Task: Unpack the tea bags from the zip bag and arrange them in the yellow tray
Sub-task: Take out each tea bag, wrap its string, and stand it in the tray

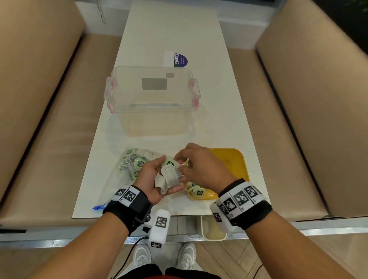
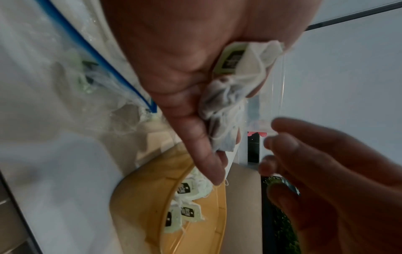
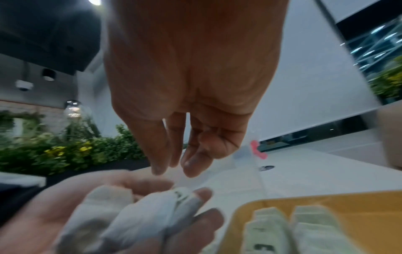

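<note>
Fingers (image 1: 175,188) of the left hand (image 1: 154,182) curl under a bunch of white paper tea bags (image 1: 167,179) beside the shallow yellow plastic tray (image 1: 233,158). Right hand (image 1: 202,166) hovers over the bunch, fingertips (image 3: 159,169) loosely together, gripping nothing. Left of the tray lies the clear zip bag (image 1: 124,171).

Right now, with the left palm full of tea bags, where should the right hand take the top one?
Pinch the green paper tag of the top tea bag, coming from above on the tray side. The tag sticks up at the fingertip end of the left hand, stiff and exposed, while the soft pouches overlap. The right hand hovers there, thumb and forefinger apart.
</note>
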`<state>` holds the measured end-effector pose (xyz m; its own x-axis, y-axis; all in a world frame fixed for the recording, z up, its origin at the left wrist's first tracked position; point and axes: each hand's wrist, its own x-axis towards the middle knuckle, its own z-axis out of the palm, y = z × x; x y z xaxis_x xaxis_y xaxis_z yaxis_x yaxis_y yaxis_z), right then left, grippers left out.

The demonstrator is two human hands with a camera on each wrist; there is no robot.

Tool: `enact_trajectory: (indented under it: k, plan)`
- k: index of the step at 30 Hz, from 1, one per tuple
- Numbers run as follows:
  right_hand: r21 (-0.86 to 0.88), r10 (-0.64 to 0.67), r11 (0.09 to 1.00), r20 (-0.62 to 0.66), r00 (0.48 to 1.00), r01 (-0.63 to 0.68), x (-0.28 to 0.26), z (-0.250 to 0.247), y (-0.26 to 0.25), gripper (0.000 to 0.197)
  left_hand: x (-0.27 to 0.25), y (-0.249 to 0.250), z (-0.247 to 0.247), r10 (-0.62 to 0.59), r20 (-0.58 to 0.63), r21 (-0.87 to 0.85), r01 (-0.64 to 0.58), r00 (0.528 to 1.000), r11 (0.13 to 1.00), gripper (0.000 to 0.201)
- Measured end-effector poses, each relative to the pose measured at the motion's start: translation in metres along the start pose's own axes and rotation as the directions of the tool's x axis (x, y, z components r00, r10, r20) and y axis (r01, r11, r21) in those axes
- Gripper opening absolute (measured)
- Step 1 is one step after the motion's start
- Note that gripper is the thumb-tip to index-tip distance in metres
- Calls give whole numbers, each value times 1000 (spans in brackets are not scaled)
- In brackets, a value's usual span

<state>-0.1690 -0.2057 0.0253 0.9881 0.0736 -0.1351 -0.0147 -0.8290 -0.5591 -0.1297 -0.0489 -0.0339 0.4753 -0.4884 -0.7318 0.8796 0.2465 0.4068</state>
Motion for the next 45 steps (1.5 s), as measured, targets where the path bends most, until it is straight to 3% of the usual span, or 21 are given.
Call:
enact_trajectory:
  k: [3, 6, 13, 17, 22, 28, 32, 35, 45]
  plan:
    - [-85, 4, 996, 113, 994, 5, 8, 13, -13, 39, -3, -1, 4, 26, 19, 5, -26, 999, 1000, 39]
    - [-84, 29, 996, 131, 991, -18, 11, 21, -15, 37, -4, -1, 4, 34, 24, 14, -34, 999, 999, 40]
    - [-73, 4, 997, 66, 998, 1, 13, 22, -18, 7, -2, -2, 0, 24, 5, 26, -24, 1000, 999, 55]
    - [-16, 1, 1000, 1, 1000, -1, 10, 5, -16, 5, 2, 0, -4, 25, -29, 16, -25, 999, 1000, 42]
    - [-11, 51, 999, -94, 994, -52, 1, -21, 7, 17, 9, 4, -11, 6, -16, 31, -5, 1000, 1000, 49]
    - [-98, 234, 967, -28, 972, -235, -25, -48, 44, 36, 14, 1, -13, 16, 3, 40, -16, 1000, 999, 52]
    - [-272, 253, 926, -71, 965, -263, -34, -49, 60, 20, 17, -3, -13, 6, -1, 52, -6, 1000, 999, 51]
    - [-286, 259, 918, -88, 962, -273, -36, -46, 66, 14, 17, -6, -13, 2, -3, 58, -1, 1000, 998, 51]
    - [-235, 350, 921, 153, 924, -310, -43, -40, 62, 10, 14, -7, -16, -2, 18, 31, 2, 1000, 1000, 52]
